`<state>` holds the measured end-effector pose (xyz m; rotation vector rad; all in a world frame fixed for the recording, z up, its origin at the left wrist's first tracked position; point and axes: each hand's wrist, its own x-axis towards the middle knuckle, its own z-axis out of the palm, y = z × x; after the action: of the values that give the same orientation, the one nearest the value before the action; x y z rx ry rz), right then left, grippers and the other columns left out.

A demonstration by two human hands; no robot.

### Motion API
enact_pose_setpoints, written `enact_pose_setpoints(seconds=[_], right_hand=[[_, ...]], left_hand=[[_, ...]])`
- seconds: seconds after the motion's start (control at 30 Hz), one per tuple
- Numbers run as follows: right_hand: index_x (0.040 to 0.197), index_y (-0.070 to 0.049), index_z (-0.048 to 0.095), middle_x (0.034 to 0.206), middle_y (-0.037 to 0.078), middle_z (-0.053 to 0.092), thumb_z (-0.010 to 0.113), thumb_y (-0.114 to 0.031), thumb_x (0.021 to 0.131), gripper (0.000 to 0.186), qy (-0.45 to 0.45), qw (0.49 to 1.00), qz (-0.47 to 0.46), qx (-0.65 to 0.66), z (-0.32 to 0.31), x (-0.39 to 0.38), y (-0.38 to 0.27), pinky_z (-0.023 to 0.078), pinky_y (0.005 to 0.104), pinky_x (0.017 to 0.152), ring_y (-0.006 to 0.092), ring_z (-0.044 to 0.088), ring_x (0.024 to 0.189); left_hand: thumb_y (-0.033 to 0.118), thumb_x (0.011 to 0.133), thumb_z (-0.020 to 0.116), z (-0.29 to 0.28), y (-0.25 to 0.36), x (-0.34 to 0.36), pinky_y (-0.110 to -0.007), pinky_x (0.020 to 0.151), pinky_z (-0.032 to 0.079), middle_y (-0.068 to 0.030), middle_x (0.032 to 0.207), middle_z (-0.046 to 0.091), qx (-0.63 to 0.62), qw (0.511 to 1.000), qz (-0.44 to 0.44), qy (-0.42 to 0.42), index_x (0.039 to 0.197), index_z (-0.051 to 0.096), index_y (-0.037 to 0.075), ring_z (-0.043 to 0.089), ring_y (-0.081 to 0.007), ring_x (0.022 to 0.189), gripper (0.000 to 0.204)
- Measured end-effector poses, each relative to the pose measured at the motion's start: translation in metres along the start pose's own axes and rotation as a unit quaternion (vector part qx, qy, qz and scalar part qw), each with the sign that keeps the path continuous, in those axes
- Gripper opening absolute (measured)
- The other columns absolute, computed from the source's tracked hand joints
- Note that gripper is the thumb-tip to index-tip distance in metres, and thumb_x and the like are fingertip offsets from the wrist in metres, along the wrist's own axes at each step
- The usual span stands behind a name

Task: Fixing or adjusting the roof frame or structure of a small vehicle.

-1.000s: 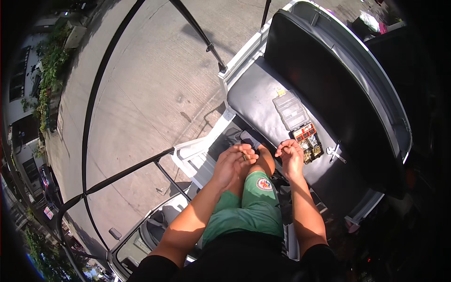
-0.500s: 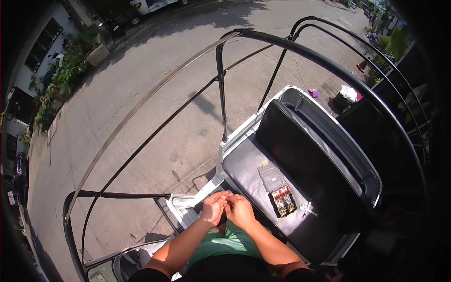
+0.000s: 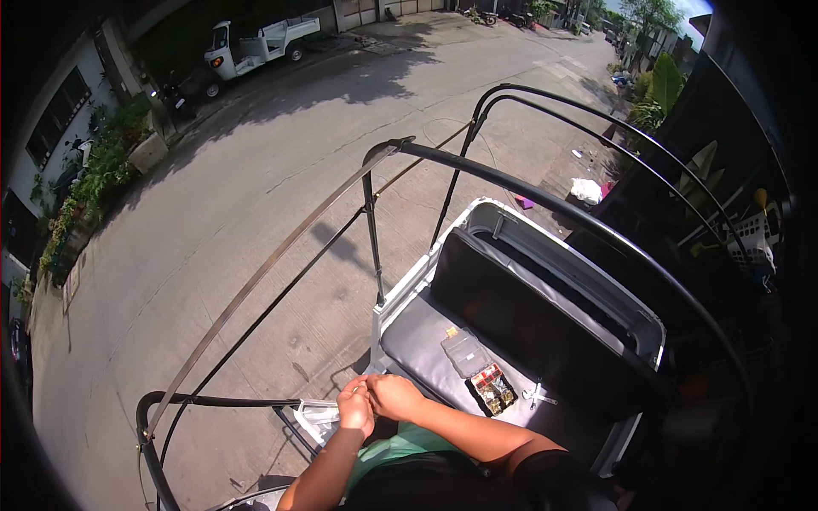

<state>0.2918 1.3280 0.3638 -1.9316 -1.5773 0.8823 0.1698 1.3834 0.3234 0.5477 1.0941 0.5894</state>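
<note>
Parts case (image 3: 481, 399), lying open on the padded seat (image 3: 417, 338), near and to the right of both hands, well within the seat's edges. Divided into small compartments, with red at the far end and brass- and silver-coloured hardware (image 3: 503, 398) in the nearer ones, too small to tell apart. Hinged to a see-through grey lid (image 3: 465, 353), folded back toward the far left, with a little yellow piece (image 3: 452, 332) at the outer end.

Just right of the case, silvery wrenches (image 3: 537, 395), seemingly crossed. Beyond, a dark upright backrest (image 3: 528, 328) inside a white vehicle body (image 3: 545, 241). Across the view, black bars (image 3: 511, 178); across the seat's near edge, the right forearm (image 3: 473, 434). Far left on the road (image 3: 256, 213), a white three-wheeled vehicle (image 3: 256, 48); far right, a white bundle (image 3: 586, 191) near a purple box (image 3: 523, 202).

Black-walled, shallow and rectangular, the case, in full sunlight.

Left of it, left hand (image 3: 355, 404) and right hand (image 3: 394, 396), touching at the fingertips, both curled down to a pinch. Cannot tell of anything held between.
</note>
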Motion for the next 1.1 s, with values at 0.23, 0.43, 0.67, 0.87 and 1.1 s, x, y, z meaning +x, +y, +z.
enact_pose_setpoints(seconds=[0.23, 0.43, 0.67, 0.87, 1.1], right_hand=[[0.096, -0.001, 0.061, 0.091, 0.019, 0.068, 0.061, -0.02, 0.092, 0.019, 0.109, 0.991, -0.036, 0.068, -0.02, 0.009, -0.019, 0.054, 0.05, 0.075, 0.0408, 0.066, 0.089], [0.092, -0.001, 0.066, 0.09, 0.018, 0.068, 0.065, -0.018, 0.087, 0.018, 0.069, 0.988, -0.113, 0.076, -0.054, 0.017, -0.025, 0.053, 0.0485, 0.076, 0.04, 0.066, 0.088], [0.091, 0.0, 0.066, 0.09, 0.019, 0.07, 0.068, -0.016, 0.078, 0.021, 0.011, 0.993, -0.116, 0.036, -0.075, 0.025, -0.036, 0.054, 0.0496, 0.072, 0.0393, 0.068, 0.087], [0.093, -0.001, 0.066, 0.092, 0.018, 0.069, 0.066, -0.016, 0.079, 0.02, 0.029, 0.988, -0.153, 0.017, -0.07, 0.027, -0.032, 0.054, 0.0482, 0.073, 0.0387, 0.067, 0.088], [0.095, -0.001, 0.063, 0.092, 0.016, 0.068, 0.065, -0.017, 0.085, 0.019, 0.099, 0.985, -0.141, 0.029, -0.104, 0.024, -0.036, 0.054, 0.0456, 0.077, 0.0369, 0.066, 0.093]], left_hand=[[0.001, 0.102, 0.04, 0.0, 0.041, -0.019, -0.032, 0.093, 0.053, -0.0106, 0.112, 0.063, -0.075, 0.994, -0.011, -0.08, 0.12, 0.055, -0.005, 0.063, -0.0171, 0.098, 0.025], [-0.001, 0.099, 0.042, 0.019, 0.066, -0.037, -0.034, 0.091, 0.055, -0.0111, 0.11, 0.064, -0.04, 0.996, -0.018, -0.081, 0.122, 0.055, -0.007, 0.066, -0.0204, 0.099, 0.027], [0.0, 0.1, 0.048, 0.033, 0.078, -0.045, -0.028, 0.068, 0.057, -0.0098, 0.088, 0.066, 0.17, 0.982, 0.087, -0.014, 0.1, 0.06, -0.005, 0.065, -0.014, 0.074, 0.013], [0.0, 0.101, 0.047, 0.037, 0.095, -0.042, -0.034, 0.077, 0.061, -0.0162, 0.097, 0.067, 0.128, 0.985, 0.094, -0.067, 0.108, 0.06, -0.01, 0.07, -0.0214, 0.084, 0.018], [0.006, 0.103, 0.047, 0.058, 0.102, -0.036, -0.042, 0.091, 0.058, -0.0205, 0.113, 0.065, 0.116, 0.983, 0.115, -0.08, 0.12, 0.053, -0.004, 0.068, -0.0287, 0.103, 0.021]])
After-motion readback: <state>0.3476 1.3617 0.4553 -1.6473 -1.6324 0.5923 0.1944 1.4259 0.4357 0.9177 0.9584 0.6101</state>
